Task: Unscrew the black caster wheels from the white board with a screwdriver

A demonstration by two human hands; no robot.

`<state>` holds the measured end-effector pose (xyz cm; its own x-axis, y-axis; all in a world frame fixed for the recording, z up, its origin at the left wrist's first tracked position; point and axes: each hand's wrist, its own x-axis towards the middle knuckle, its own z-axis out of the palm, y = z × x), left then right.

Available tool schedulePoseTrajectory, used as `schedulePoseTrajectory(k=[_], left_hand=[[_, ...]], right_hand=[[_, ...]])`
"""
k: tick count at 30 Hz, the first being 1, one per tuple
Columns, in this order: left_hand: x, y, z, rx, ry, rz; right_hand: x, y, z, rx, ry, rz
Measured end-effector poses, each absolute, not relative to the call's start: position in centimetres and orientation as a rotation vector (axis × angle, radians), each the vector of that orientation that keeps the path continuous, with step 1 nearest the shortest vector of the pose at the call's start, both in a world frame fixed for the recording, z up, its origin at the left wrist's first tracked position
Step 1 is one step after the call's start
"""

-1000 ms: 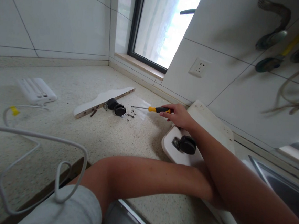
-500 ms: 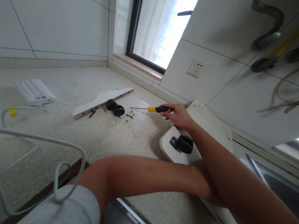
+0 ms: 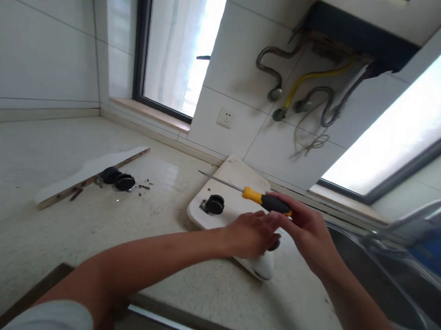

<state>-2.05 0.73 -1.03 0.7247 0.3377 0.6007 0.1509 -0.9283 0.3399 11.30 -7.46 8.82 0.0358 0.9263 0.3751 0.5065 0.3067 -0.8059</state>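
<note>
My right hand (image 3: 307,222) is closed around a screwdriver (image 3: 254,194) with a yellow and black handle. Its thin shaft points left over the white board. Beside it, my left hand (image 3: 251,234) reaches across that board with curled fingers, close to the screwdriver handle. Under those fingers shows part of a dark caster wheel (image 3: 274,244), mostly hidden. Another black caster wheel (image 3: 215,204) stands on the near end of the white board (image 3: 197,209), which lies on the counter.
To the left, a long white panel (image 3: 94,168) rests with black casters (image 3: 124,182) against it and several small screws (image 3: 144,186) nearby. A metal sink (image 3: 379,284) lies at right. Hoses (image 3: 321,74) hang on the wall above an outlet (image 3: 225,118).
My view has swung right. The screwdriver and my right hand have moved right, away from the loose screws. My left hand, hidden behind my right arm before, now shows beside the screwdriver.
</note>
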Motion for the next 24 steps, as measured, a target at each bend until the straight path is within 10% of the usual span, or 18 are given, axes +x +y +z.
schedulePoseTrajectory(k=[9, 24], left_hand=[[-5.8, -6.7, 1.4, 1.754, 0.293, 1.094], [-6.6, -15.2, 1.9, 1.014, 0.291, 1.239]], right_hand=[[17.5, -27.4, 4.7, -1.501, -1.010, 0.459], [18.4, -31.5, -3.1, -1.438, -1.015, 0.518]])
